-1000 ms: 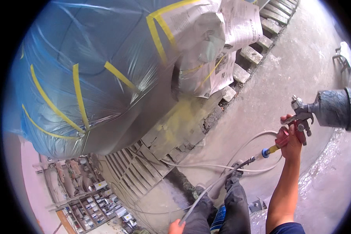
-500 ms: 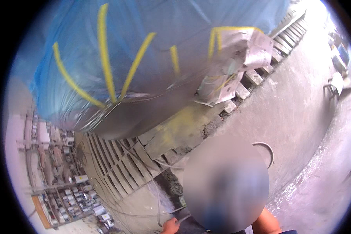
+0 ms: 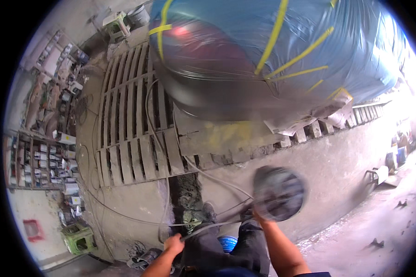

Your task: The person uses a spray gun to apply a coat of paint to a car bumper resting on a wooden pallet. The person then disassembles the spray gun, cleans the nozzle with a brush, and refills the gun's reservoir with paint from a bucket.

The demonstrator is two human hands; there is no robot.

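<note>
My left hand (image 3: 173, 243) is closed around a grey hose (image 3: 212, 225), which runs rightward across my legs toward my right hand. Low at the middle right, my right hand (image 3: 261, 217) is wrapped at the lower left of a dark round thing (image 3: 280, 194), held out over the floor. Motion smears this thing, so its exact kind and my fingertips are unclear. Ahead stands a vehicle wrapped in blue plastic sheet (image 3: 337, 51), held with yellow tape (image 3: 275, 37). Part of its dark lower end (image 3: 208, 99) shows near the middle.
A slatted floor grate (image 3: 131, 101) lies left of the vehicle, with hoses looping over it. A dark trench (image 3: 186, 196) runs toward my feet. A blue can (image 3: 227, 243) stands between my legs. Cluttered shelves (image 3: 34, 161) and a green stool (image 3: 77, 237) are at left.
My view has turned, so the wrapped vehicle sits further right and more of the shelves shows. My right hand and the dark round thing now show more plainly. My left hand stays on the hose.
</note>
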